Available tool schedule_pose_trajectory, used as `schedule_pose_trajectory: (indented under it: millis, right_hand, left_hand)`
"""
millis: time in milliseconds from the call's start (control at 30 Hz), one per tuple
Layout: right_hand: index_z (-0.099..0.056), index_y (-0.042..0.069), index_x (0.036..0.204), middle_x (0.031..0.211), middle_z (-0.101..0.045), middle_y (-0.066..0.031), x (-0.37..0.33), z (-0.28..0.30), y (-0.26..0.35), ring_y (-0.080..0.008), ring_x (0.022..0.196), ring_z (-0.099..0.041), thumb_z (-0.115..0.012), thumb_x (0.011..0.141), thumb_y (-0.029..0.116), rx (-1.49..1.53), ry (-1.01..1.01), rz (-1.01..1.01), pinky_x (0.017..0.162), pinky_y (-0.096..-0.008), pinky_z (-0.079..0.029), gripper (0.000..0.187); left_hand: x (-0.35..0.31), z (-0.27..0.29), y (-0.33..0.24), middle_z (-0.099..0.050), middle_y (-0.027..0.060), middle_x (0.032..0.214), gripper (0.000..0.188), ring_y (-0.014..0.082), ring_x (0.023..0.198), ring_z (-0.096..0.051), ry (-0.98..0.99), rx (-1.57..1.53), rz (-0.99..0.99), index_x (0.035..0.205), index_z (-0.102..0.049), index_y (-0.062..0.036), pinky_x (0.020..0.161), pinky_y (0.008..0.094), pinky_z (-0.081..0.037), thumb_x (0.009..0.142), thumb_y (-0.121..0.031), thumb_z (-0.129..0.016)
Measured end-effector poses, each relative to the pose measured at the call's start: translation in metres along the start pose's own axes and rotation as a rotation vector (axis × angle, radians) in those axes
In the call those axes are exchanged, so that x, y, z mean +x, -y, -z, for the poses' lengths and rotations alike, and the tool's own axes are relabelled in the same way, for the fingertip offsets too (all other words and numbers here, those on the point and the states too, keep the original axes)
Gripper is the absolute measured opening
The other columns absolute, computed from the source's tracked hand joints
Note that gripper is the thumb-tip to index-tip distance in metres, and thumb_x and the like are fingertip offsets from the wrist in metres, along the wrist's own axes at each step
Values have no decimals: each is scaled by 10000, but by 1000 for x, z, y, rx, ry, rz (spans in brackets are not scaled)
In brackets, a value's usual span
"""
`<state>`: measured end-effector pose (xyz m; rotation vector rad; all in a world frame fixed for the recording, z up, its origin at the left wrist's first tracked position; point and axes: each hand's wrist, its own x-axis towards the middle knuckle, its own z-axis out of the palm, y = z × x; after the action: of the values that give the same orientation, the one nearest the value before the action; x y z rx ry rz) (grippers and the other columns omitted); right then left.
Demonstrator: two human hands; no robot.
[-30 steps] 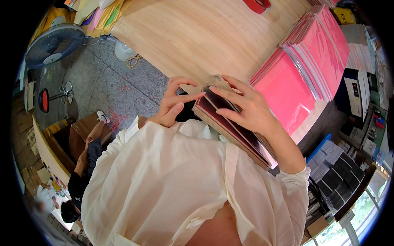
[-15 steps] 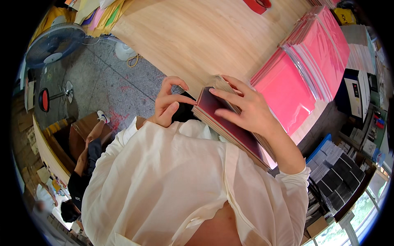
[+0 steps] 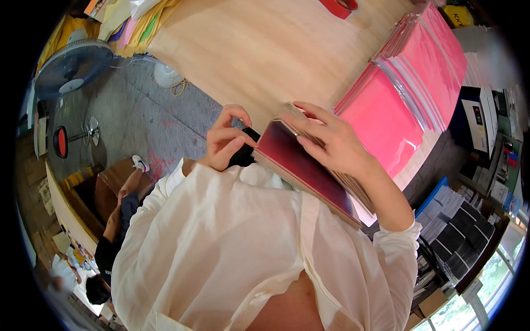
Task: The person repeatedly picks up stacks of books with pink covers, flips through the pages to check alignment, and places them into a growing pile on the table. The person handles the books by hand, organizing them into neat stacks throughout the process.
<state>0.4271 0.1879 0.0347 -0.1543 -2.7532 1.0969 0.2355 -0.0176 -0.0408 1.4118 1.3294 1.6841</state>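
Note:
A thick stack of thin flat sheets or booklets with a dark red top face leans against my shirt at the table's near edge. My right hand grips the upper batch of the stack, its fingers over the far side, so the batch stands apart from the dark red face below. At the near left corner of that face, a fingertip of my left hand touches the edge. Its fingers are bent and apart, with nothing gripped between them. A black object shows partly behind this hand.
Pink film-wrapped packs are piled right of my right hand on the wooden table. A red tape roll lies at the far edge. On the left stand a fan and a stool; a person sits beyond my left arm.
My right hand has drawn the upper batch up and back, exposing more of the dark red face. My left hand stays at the corner, nearly unmoved.

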Motion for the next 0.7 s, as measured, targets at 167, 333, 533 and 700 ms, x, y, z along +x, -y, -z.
schedule_pose_trajectory:
  millis: [167, 333, 533, 700]
  right_hand:
    - [-284, 177, 1518, 1338, -551, -178, 1, 14, 1, -328, 932, -662, -625, 872, 163, 53, 41, -160, 737, -411, -558, 731]
    - [-213, 81, 1528, 1415, -478, -212, -6, 26, 8, -380, 1119, -579, -672, 866, 225, 103, 178, -219, 897, -443, -498, 819]
    - [-206, 103, 1547, 1480, -416, -200, -126, 100, 27, -348, 1349, -427, -855, 685, 226, 186, 138, -447, 1126, -433, -317, 1085]
    - [-150, 147, 1563, 1501, -390, -181, -241, 11, 4, -273, 1324, -460, -872, 629, 69, 382, -386, -781, 1113, -434, -350, 1183]
  left_hand:
    - [56, -9, 33, -448, 112, 1393, 1019, 239, 1352, -394, 153, -106, 249, 1486, -263, -88, 1138, 404, -295, 675, -125, -880]
    - [84, -40, 49, -523, 86, 1319, 779, 182, 1240, -490, 424, -158, 391, 1364, -436, -65, 1040, 355, -402, 711, -109, -859]
    - [74, -43, 63, -601, 42, 1113, 446, 137, 1043, -577, 509, -256, 336, 1150, -561, -47, 910, 303, -458, 769, -38, -793]
    - [75, -46, 63, -575, 83, 1122, 417, 174, 1055, -568, 498, -139, 208, 1126, -552, -48, 917, 318, -451, 772, 3, -766]
